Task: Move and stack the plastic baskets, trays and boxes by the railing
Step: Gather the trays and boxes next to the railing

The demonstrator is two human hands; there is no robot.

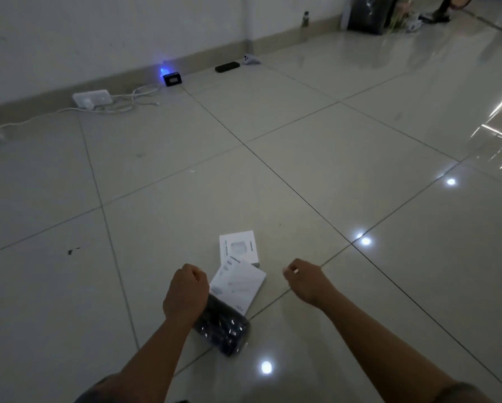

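White boxes (237,251), two flat cartons with grey print, lie overlapped on tiles just beyond and between curled, empty fingers of left hand (186,289) and right hand (305,279); dark bag (223,330) lies under the left wrist.

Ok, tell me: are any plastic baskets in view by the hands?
No: only two white boxes and a dark bag lie on the floor there.

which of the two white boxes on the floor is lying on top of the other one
The nearer white box, tilted, between the hands. Its far corner overlaps the farther white box, which lies flat on the floor.
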